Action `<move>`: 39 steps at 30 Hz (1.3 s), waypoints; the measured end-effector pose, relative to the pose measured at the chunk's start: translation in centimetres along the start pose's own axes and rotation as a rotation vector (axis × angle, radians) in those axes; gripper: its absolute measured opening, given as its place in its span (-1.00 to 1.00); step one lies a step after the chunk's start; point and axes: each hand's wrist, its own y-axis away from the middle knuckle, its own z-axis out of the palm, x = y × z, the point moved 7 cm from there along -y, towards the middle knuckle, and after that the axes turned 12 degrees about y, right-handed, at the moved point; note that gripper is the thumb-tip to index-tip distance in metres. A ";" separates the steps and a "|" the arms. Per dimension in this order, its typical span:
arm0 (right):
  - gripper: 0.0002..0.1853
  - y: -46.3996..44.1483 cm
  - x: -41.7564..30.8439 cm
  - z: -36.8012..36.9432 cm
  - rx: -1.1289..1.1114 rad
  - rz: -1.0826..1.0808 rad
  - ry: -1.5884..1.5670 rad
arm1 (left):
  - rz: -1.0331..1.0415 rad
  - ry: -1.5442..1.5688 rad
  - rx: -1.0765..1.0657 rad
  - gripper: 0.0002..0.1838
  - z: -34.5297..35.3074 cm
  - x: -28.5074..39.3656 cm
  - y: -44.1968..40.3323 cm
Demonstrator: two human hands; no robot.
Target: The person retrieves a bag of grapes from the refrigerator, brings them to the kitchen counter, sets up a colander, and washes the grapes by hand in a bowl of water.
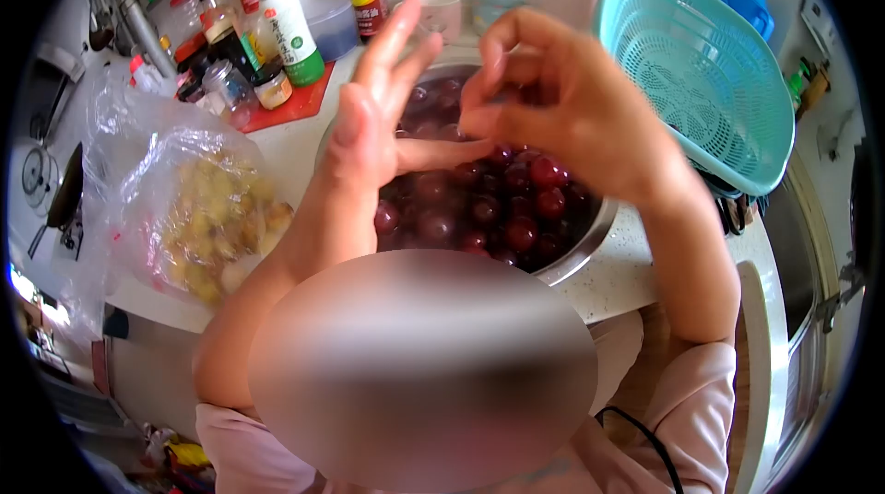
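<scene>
A wide metal bowl (pixel 604 225) on the counter holds many dark red round fruits (pixel 521 234), which look like grapes or cherries, in dark liquid. Raised over the bowl's left part, my left hand (pixel 369 116) has its fingers stretched apart and nothing in it. My right hand (pixel 544 107) is over the bowl's upper right, its fingers bent and thumb and fingertips pinched near my left hand's outstretched finger. Whatever those fingertips hold, if anything, is too small to make out. Part of the bowl is hidden behind both hands and a blurred oval.
At the left lies a clear plastic bag (pixel 207 208) with yellowish-green pieces. Bottles and jars, among them a white and green bottle (pixel 290 29), stand on a red board (pixel 309 99) behind. A turquoise basket (pixel 701 79) stands at the right, near a sink (pixel 802 236).
</scene>
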 end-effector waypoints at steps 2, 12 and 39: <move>-0.80 -0.6 -0.6 -2.5 0.038 -0.069 -0.011 | 0.022 -0.026 0.041 0.03 -0.3 0.7 0.1; -0.85 -1.5 -0.6 -1.7 -0.212 -0.080 0.867 | -0.009 -0.164 0.180 -0.51 -4.1 -0.5 -1.1; -0.81 47.3 14.4 -46.5 0.449 0.951 1.377 | -0.004 -0.797 0.188 -0.48 -4.0 -0.7 -0.9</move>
